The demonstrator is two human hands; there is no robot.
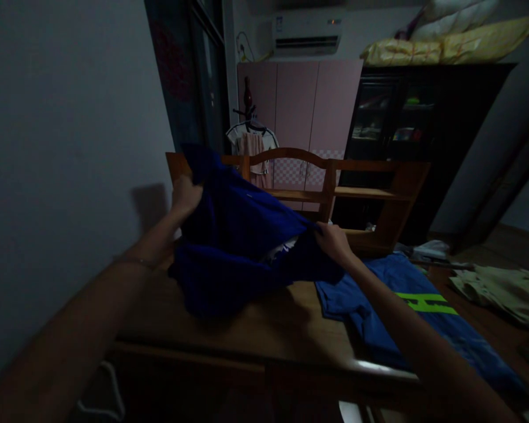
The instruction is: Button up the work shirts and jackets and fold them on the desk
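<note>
My left hand (pixel 186 195) is closed on a bunched upper edge of a dark blue garment (pixel 255 217), and my right hand (pixel 334 239) pinches the opposite edge; how the fingertips meet the cloth is too dark to tell. The garment is stretched between the two hands above the wooden table (pixel 308 320), its lower folds hanging low; I cannot confirm whether they touch the top. Principal risk, in my judgement: slack cloth could crease or double under if lowered while the left side sits higher than the right. A loose pinch at the right could let that corner slip. The right end also hangs near the blue folded clothing (pixel 449 335), so a wide sweep could drag or disorder that piece. Poor light could hide a twisted layer. Containers: the shelf unit (pixel 286 154) at the back of the table has open compartments, with a small pale object in the lower right one, not identifiable. The dark cabinet (pixel 432 153) shows stacked pale items and something green behind its glass. The pink wardrobe (pixel 297 106) is closed, contents unseen. The yellow bag (pixel 445 50) atop the cabinet is bulky, contents likewise unseen.
</note>
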